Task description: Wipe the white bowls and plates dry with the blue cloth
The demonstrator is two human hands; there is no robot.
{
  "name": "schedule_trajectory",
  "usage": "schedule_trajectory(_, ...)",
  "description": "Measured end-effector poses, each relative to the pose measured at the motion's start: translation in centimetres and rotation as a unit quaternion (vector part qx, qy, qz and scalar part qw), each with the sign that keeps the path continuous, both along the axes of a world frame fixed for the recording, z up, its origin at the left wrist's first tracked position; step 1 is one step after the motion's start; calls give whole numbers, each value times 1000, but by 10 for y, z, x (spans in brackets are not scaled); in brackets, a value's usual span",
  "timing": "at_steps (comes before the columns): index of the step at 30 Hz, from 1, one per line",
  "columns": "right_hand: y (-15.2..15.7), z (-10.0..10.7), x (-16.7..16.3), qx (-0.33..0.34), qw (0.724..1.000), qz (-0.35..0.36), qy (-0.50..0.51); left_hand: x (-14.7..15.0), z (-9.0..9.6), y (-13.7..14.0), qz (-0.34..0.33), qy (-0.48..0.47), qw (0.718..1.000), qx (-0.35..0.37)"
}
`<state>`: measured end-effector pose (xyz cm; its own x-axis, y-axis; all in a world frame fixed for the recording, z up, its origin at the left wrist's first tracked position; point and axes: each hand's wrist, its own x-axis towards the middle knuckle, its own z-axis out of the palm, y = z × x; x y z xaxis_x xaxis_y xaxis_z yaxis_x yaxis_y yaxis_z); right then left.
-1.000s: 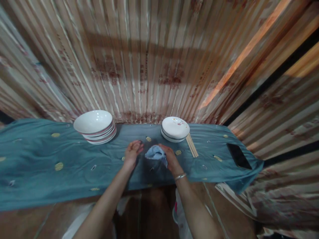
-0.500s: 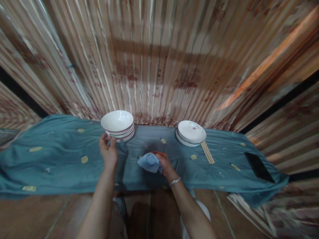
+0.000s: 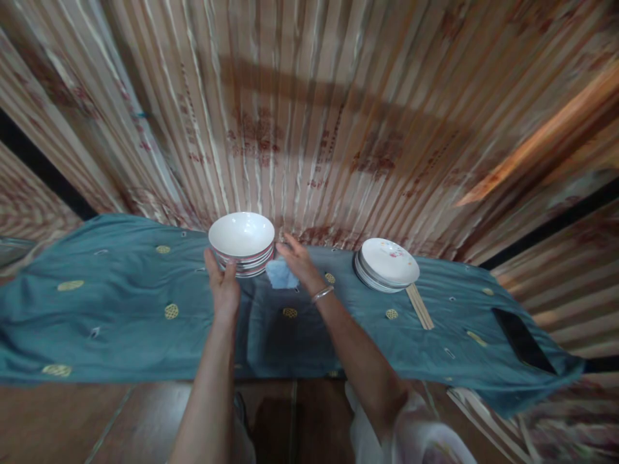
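Note:
A stack of several white bowls with reddish rims (image 3: 242, 234) stands on the cloth-covered table. My left hand (image 3: 225, 293) is at the stack's front left side, thumb and fingers apart, seemingly touching the lower bowls. To the right of the stack, my right hand (image 3: 300, 263), with a bangle at the wrist, reaches toward the bowls with its fingers stretched out. A light blue cloth (image 3: 282, 275) lies between the stack and my right hand, just under the fingers. My right hand does not appear closed on it.
A stack of white plates (image 3: 389, 261) with a floral print sits to the right. Wooden chopsticks (image 3: 420, 308) lie beside it, and a black phone (image 3: 522, 340) is near the right end. A teal tablecloth (image 3: 130, 303) covers the table. A patterned curtain (image 3: 300, 122) hangs behind.
My right hand has moved up and left to the bowls and its fingers have opened from the blue cloth. The cloth is now beside the stack. My left hand stays by the bowls.

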<state>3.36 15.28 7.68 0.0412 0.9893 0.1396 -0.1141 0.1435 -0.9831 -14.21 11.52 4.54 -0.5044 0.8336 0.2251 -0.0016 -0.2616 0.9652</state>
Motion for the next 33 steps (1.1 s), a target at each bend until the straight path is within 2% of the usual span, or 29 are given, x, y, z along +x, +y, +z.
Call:
schedule_trajectory(4,25,2,-12,22,997,-4,-70,-2,-2,4,-8,0,1000,2)
schedule_trajectory(8,32,2,-18,36,988,25,-145,0,-3,5,-10,-1,1000,9)
schedule_trajectory(11,33,3,-19,42,983,20,-178,2,-3,4,-15,2,1000,23)
schedule_trajectory(15,31,6,-19,41,987,32,-154,2,-1,2,-14,6,1000,23)
schedule_trajectory(19,24,15,-21,43,995,37,-87,2,7,-3,-20,10,999,33)
schedule_trajectory(23,4,35,-15,52,998,32,-35,11,26,-16,-27,22,997,69)
schedule_trajectory(27,-35,50,5,55,998,14,-3,35,50,-41,-73,7,991,116)
schedule_trajectory(30,-71,44,25,51,998,-27,16,60,58,-63,-133,-57,984,102)
schedule_trajectory(33,-105,25,43,27,994,-107,15,84,51,-81,-180,-117,975,60)
